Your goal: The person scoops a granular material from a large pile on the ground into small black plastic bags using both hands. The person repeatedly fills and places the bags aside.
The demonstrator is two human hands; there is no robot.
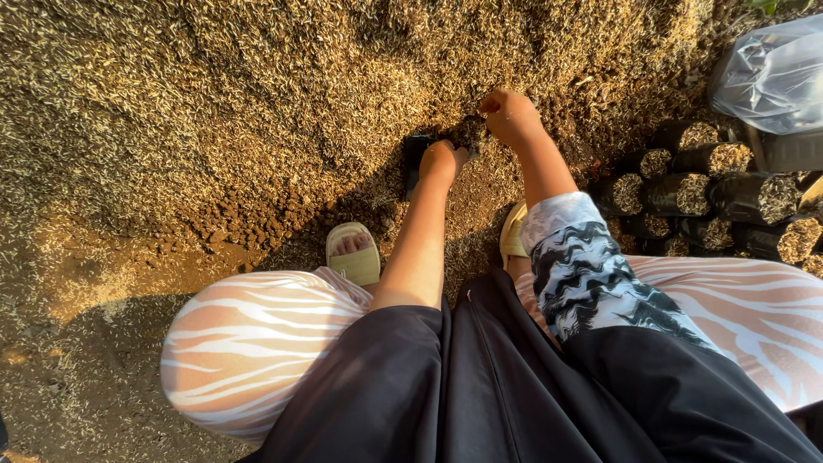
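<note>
Head view: we crouch outdoors on bare ground under low warm light, facing a wide heap of husk-and-soil mix (257,94) that fills the far side. Darker clods lie at its near left edge. At right, filled black grow bags (711,193) lie stacked on their sides, open ends toward us; a clear plastic sack (771,73) sits far right.

Our left hand (441,163) is closed on the rim of a small black bag (416,163), at the heap's foot, centre. Its long axis seems to run near-to-far, mouth toward the heap; mostly hidden. Our right hand (510,116), just right and farther, is cupped narrow over the mix at the mouth.
</note>
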